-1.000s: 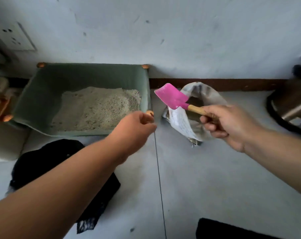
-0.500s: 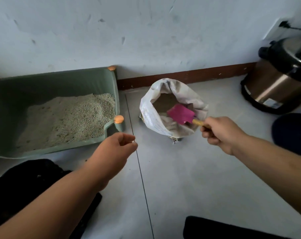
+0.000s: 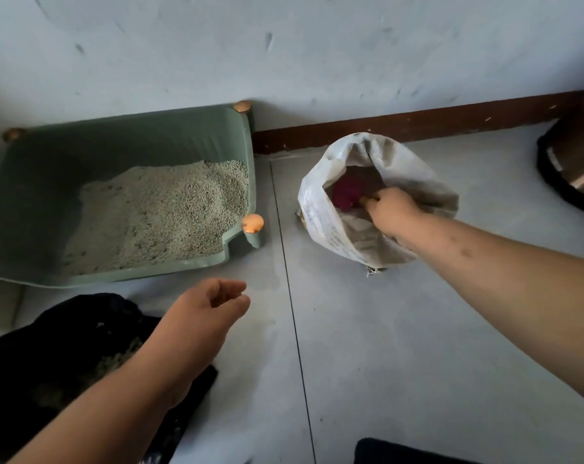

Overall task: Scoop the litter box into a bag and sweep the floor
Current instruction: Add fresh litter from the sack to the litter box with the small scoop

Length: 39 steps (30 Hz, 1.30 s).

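The right hand [image 3: 389, 211] holds the pink scoop [image 3: 345, 195] inside the bag [image 3: 320, 212] at centre right, probably dumping litter; the left hand [image 3: 213, 304] hangs loosely curled, empty.

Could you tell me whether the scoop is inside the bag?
Inside: the right hand holds the scoop below the bag's rim.

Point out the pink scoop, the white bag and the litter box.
pink scoop [image 3: 346, 193], head view, on its blade down inside the bag.
white bag [image 3: 318, 214], head view, on its printed outer wall.
litter box [image 3: 133, 142], head view, on its bare green back wall.
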Motion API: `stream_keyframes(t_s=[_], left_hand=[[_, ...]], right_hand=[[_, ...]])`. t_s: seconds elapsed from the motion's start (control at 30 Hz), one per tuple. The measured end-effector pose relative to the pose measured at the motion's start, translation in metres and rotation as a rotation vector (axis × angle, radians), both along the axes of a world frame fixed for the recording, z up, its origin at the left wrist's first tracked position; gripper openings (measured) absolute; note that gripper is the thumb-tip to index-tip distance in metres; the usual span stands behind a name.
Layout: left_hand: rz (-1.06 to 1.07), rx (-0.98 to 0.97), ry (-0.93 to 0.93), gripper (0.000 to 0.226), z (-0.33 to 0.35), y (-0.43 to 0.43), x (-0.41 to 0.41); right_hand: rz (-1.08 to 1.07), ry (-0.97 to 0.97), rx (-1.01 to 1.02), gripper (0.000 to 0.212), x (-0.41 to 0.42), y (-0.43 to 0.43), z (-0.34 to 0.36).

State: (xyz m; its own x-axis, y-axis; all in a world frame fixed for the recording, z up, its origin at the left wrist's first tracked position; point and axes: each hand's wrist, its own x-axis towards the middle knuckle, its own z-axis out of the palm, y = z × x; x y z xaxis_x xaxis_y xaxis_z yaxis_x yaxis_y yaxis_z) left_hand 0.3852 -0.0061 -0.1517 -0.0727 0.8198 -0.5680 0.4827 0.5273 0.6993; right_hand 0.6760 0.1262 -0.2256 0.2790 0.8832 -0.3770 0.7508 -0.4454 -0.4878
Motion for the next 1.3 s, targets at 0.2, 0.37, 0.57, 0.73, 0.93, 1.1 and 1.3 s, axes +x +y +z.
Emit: stream_keyframes(t_s=[0.2, 0.37, 0.57, 0.73, 0.93, 1.1, 1.3], left_hand=[[0.048, -0.013, 0.014, 0.015, 0.002, 0.002, -0.007], [0.077, 0.007, 0.037, 0.014, 0.010, 0.001, -0.012], [0.081, 0.026, 0.053, 0.014, 0.019, 0.005, 0.000], [-0.008, 0.067, 0.083, 0.016, 0.035, 0.016, 0.017], [-0.186, 0.139, 0.154, 0.014, 0.066, 0.033, 0.022], [-0.261, 0.175, 0.171, 0.010, 0.080, 0.044, 0.018], [-0.285, 0.173, 0.107, 0.024, 0.071, 0.042, 0.029]], right_hand=[[-0.018, 0.238, 0.004, 0.024, -0.005, 0.009, -0.008], [-0.265, 0.637, 0.022, 0.018, 0.009, -0.009, -0.018], [-0.312, 0.858, 0.133, 0.020, 0.022, -0.040, -0.008], [-0.344, 1.053, 0.158, 0.026, 0.030, -0.079, -0.002], [-0.346, 1.066, 0.181, 0.029, 0.036, -0.107, 0.018], [-0.275, 0.970, 0.188, 0.030, 0.035, -0.130, 0.039], [-0.291, 0.961, 0.207, 0.026, 0.022, -0.153, 0.058]])
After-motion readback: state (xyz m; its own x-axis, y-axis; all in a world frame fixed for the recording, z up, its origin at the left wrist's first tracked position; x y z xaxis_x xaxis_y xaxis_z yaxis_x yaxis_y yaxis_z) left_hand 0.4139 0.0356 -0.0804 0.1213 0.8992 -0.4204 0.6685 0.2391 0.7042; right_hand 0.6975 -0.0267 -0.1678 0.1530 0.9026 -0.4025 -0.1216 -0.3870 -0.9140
